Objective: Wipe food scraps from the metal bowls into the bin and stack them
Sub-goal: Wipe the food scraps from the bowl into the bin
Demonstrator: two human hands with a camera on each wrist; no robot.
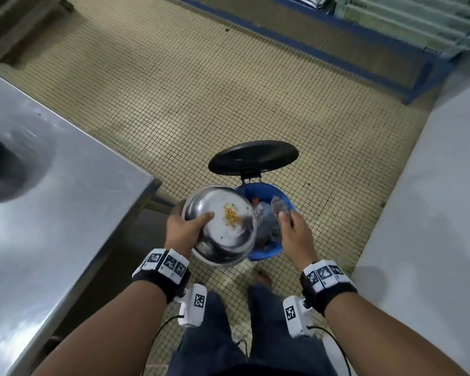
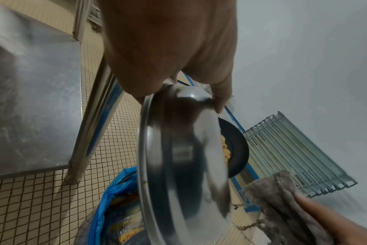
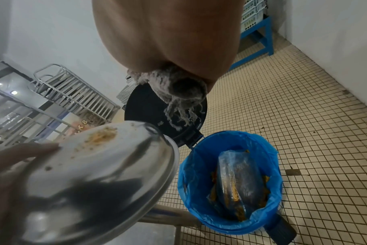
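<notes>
A: Where's the bowl (image 1: 223, 226)?

B: In the left hand (image 1: 183, 230), tilted over the bin (image 1: 266, 251). Thumb lies inside the rim at approx 9 o'clock, rest of the fingers curl round the outside, so that grip's closed on the bowl. Its open side faces up and toward the bin.

A: Clean?

B: No. Yellow scraps (image 1: 232, 215) stuck near the middle, plus a few specks.

A: And the right hand (image 1: 296, 234)?

B: At 3 o'clock of the bowl, above the bin, grip pinched on a grey rag (image 1: 278, 206). Rag's near the bowl rim, not touching.

A: Bin?

B: On the tiled floor (image 1: 201, 90), blue liner, black lid (image 1: 253, 157) standing open at 12 o'clock. Clear bag (image 3: 239, 180) w/ yellow food bits inside.

A: Anything else?

B: Steel surface (image 1: 52, 199) at 9 o'clock. White wall (image 1: 432, 199) at 3 o'clock.
</notes>
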